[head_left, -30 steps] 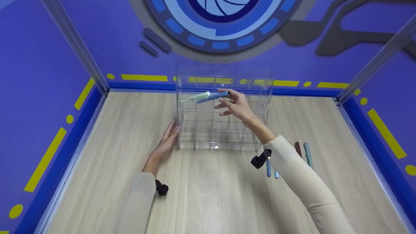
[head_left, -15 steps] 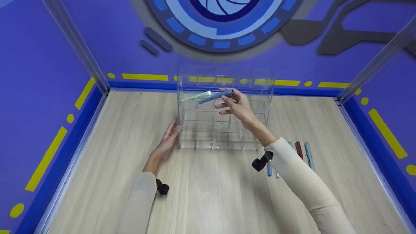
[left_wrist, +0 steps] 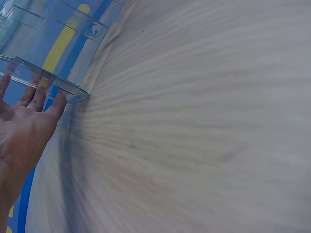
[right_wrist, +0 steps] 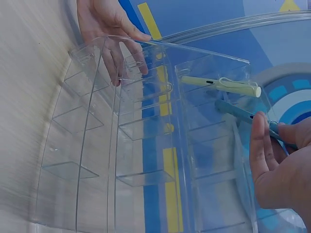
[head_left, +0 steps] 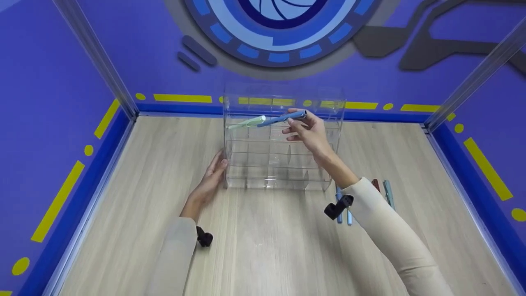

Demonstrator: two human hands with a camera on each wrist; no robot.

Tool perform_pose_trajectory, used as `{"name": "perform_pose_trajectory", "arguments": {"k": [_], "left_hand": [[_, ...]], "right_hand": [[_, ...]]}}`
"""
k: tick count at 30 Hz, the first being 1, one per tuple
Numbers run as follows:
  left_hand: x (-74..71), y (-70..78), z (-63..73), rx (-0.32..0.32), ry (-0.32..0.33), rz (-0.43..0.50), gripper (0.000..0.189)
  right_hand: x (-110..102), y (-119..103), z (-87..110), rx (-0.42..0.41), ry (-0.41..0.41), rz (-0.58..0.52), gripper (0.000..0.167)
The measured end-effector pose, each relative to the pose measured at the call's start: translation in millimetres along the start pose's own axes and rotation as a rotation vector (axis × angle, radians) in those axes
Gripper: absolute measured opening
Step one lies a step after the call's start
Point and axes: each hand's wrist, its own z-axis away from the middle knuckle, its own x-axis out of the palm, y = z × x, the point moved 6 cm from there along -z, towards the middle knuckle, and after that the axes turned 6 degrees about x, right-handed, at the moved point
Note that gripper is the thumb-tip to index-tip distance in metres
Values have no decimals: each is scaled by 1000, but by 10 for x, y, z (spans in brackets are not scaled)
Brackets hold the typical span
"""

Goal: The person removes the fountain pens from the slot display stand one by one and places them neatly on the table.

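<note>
A clear acrylic rack [head_left: 279, 167] with several compartments stands upright at the back of the table. My left hand [head_left: 210, 177] rests against its left side; in the left wrist view, the extended fingers of the left hand [left_wrist: 31, 119] touch the clear panel. Between thumb and fingers, my right hand [head_left: 314, 133] pinches a blue pen [head_left: 281, 119] near its capped end, the other end pointing left at the upper row. Just left of it, a light green pen [head_left: 248, 122] lies tilted in an upper-left compartment, its capped end sticking out, as the right wrist view also shows.
Several pens lie on the table to the right, partly behind the right sleeve: a dark blue pen [head_left: 339, 213], a light blue pen [head_left: 349, 217], a brown pen [head_left: 376, 185] and a teal pen [head_left: 388, 193]. Blue printed walls [head_left: 164, 78] enclose the table on three sides.
My right hand has drawn right and slightly up with the blue pen, away from the upper-left compartments. The left hand, rack and green pen have stayed put.
</note>
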Motion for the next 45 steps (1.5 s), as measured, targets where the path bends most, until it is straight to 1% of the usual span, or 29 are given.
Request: {"name": "perform_pose_trajectory", "arguments": {"k": [6,12,19,24,28,34,41,45], "left_hand": [[-36,12,3,-8,-3,-11,74],[-53,26,-8,0,-6,-4,73],[-66,16,-2,12,12,-10,70],[-57,-29,34,-4,8,-10,72],[-45,-51,48,-14,6,-25,74],[-28,-31,39,-10,5,-30,75],[-22,-21,21,-23,-3,-28,76],[-1,-9,11,-28,-19,-35,79]], "right_hand": [[-42,-52,87,-50,-43,-8,38],[-38,-88,197,-114,-82,-18,36],[-64,-122,309,-147,-96,40,38],[-121,-63,362,-121,-101,55,41],[-187,7,399,-87,-102,35,41],[-300,66,432,-62,-77,35,36],[-423,134,467,-57,-71,80,38],[-516,173,497,-63,-51,85,31]]}}
